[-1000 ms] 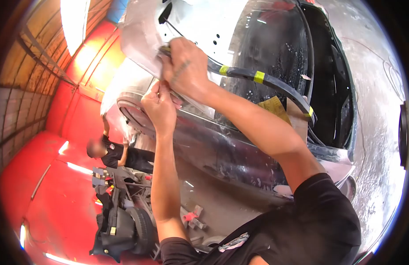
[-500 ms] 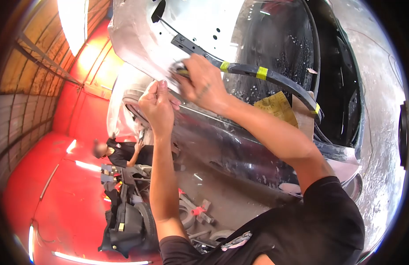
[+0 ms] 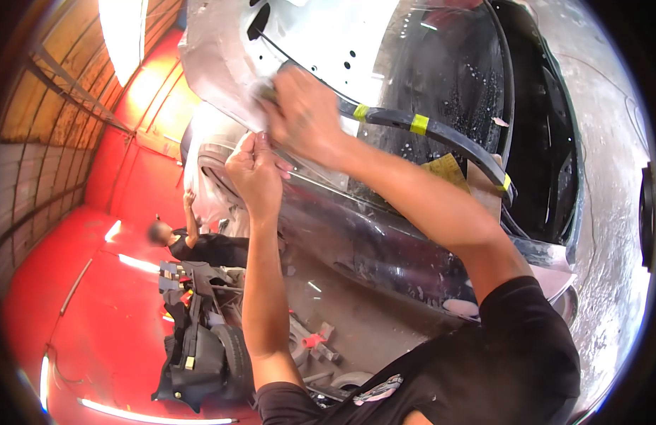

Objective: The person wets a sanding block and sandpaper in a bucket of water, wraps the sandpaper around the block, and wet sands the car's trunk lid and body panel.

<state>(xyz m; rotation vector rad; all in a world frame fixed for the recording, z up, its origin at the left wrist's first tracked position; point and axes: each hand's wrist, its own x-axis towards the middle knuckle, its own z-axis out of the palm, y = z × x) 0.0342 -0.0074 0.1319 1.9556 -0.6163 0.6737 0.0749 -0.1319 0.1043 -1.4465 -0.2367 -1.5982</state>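
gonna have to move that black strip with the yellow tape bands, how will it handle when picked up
The black strip likely keeps its curve when lifted, since it arches without sagging. Being long and bowed, it may swing or twist if held at one end.

Co-worker (image 3: 204, 244): dark top, one arm raised.
Wall (image 3: 66, 283): red; lit tubes (image 3: 139, 263) along it.
Black molded part (image 3: 206, 368): small yellow patch; beside tyre (image 3: 236, 354).
Ribbed panels (image 3: 69, 85): orange-brown, upper left.
Metal piece (image 3: 328, 349): red section, on floor (image 3: 363, 312).
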